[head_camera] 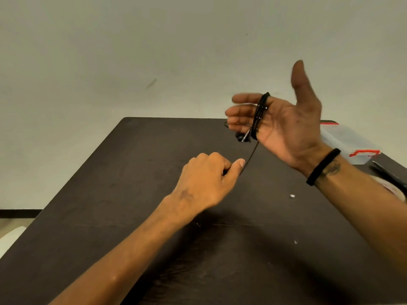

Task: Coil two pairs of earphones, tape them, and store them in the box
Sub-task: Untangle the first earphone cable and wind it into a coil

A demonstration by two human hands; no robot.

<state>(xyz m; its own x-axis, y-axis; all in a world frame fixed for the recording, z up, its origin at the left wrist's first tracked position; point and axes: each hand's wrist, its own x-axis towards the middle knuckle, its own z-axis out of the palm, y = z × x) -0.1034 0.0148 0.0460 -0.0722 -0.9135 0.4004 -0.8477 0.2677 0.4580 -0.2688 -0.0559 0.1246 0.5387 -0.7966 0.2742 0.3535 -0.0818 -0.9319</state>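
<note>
Black earphones (259, 115) are wound in several loops around the straight fingers of my right hand (284, 124), which is raised palm up above the table, thumb pointing up. The earbuds (241, 137) dangle below the fingers. A free length of the black cable (251, 156) runs down and left to my left hand (204, 181), whose curled fingers and thumb pinch it. A clear plastic box with red latches (348, 142) stands at the table's right edge, partly behind my right wrist. A tape roll (396, 190) peeks out behind my right forearm.
The dark brown table (132, 194) fills the lower view, with small white scraps (292, 196) on it. A dark, scissors-like tool (387, 172) lies near the box at the right edge. A pale wall rises behind the table.
</note>
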